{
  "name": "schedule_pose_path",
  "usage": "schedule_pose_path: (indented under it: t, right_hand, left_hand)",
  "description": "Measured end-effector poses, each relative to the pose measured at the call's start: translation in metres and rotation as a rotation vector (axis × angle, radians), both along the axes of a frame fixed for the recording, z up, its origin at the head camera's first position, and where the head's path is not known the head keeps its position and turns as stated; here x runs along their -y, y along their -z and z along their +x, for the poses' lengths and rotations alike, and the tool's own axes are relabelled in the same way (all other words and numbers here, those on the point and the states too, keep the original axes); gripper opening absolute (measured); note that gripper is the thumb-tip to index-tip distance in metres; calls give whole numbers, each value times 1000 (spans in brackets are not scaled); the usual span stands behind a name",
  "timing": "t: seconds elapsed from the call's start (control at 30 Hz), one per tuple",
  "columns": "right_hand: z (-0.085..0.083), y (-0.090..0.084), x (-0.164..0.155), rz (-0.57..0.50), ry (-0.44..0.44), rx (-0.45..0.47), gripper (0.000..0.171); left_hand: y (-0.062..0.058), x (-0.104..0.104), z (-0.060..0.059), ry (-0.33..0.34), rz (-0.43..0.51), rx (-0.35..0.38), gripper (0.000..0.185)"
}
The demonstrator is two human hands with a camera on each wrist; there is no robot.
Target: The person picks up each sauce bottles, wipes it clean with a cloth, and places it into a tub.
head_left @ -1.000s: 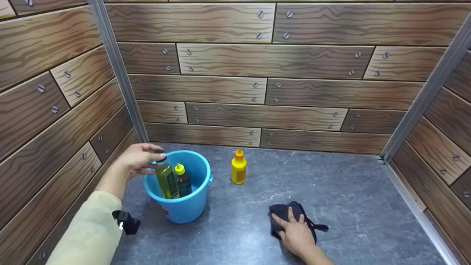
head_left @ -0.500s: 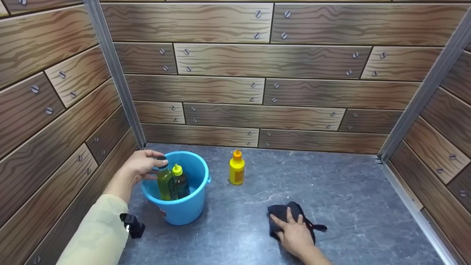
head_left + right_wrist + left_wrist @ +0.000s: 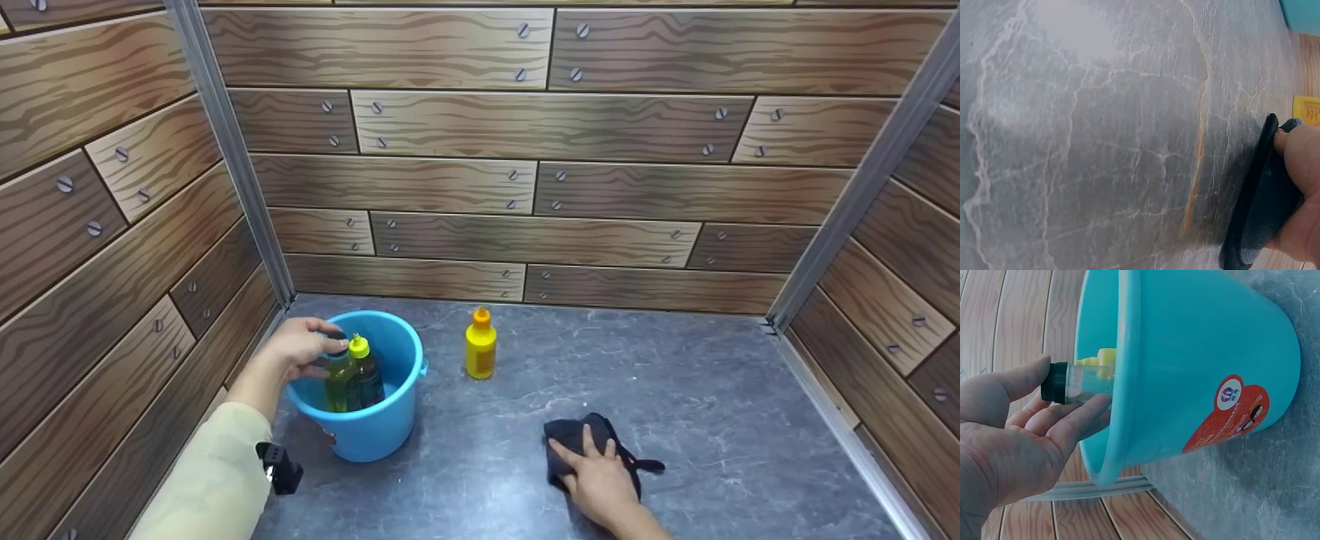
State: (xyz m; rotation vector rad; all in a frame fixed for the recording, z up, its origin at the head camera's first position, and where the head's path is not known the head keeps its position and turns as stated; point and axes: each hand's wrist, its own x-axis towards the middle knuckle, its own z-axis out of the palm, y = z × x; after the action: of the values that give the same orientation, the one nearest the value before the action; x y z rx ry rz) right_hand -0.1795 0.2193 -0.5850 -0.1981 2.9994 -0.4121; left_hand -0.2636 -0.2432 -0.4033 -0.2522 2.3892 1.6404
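In the head view, my left hand (image 3: 306, 349) grips a green-yellow bottle (image 3: 339, 388) at its neck and dark cap. The bottle stands low inside a blue bucket (image 3: 375, 439), beside a dark bottle with a yellow cap (image 3: 369, 381). The left wrist view has the thumb on the black cap (image 3: 1055, 382) and fingers around the clear neck, just above the bucket rim; the lower bottle is hidden by the bucket wall. My right hand (image 3: 604, 484) rests with spread fingers on a folded black cloth (image 3: 562, 432) with a strap, flat on the table.
A yellow bottle with an orange cap (image 3: 481, 354) stands upright right of the bucket. Wood-patterned panels (image 3: 450, 180) close off the back and both sides, joined by metal corner strips. The tabletop (image 3: 712, 405) is grey and marbled.
My left hand has gone down and slightly right, lowering the green-yellow bottle deeper into the bucket. The right hand stays on the cloth. The whole head view has shifted slightly.
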Motion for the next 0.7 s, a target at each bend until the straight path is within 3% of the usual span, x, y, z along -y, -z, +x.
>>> schedule_pose_path:
  t: [0.33,0.7]
  right_hand:
    - [0,0,1,-3,6,11,57]
    - [1,0,0,-2,7,5,57]
  left_hand:
    - [-1,-4,3,-7,-40,18,45]
    - [-22,-4,4,38,-71,33,59]
